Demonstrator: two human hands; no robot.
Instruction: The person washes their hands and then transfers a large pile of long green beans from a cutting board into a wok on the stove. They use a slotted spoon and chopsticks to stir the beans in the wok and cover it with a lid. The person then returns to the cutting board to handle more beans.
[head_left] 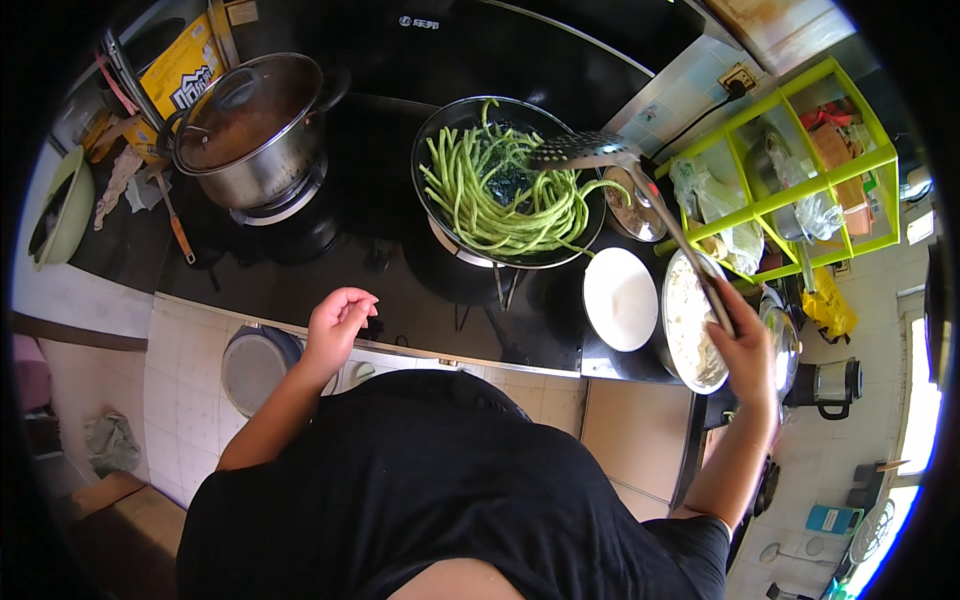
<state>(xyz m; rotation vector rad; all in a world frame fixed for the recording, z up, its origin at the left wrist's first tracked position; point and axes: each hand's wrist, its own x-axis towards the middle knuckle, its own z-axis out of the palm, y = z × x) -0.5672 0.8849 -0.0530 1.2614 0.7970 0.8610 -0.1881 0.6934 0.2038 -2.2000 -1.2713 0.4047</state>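
the long handle of a slotted spatula (pixel 585 153) is gripped by the right hand (pixel 745 345), with the fingers wrapped around it. the spatula's head, full of holes, is held at the right side of a round black wok (pixel 593 222), over some long green beans (pixel 510 228). the beans are piled in the wok in loops, and one end is poked out past the right rim. the wok is set on a stove burner.

the left hand (pixel 338 318) is held up near the front edge of the black worktop (pixel 540 325). its fingers are curled in loosely toward the thumb; whether the tips touch cannot be told.

a white bowl (pixel 620 300) is placed just right of the wok. beside it, a bigger bowl (pixel 668 348) is filled with something white, and it is partly covered by the right hand. on the left burner, a steel pot (pixel 262 175) is topped by a glass lid (pixel 265 110).
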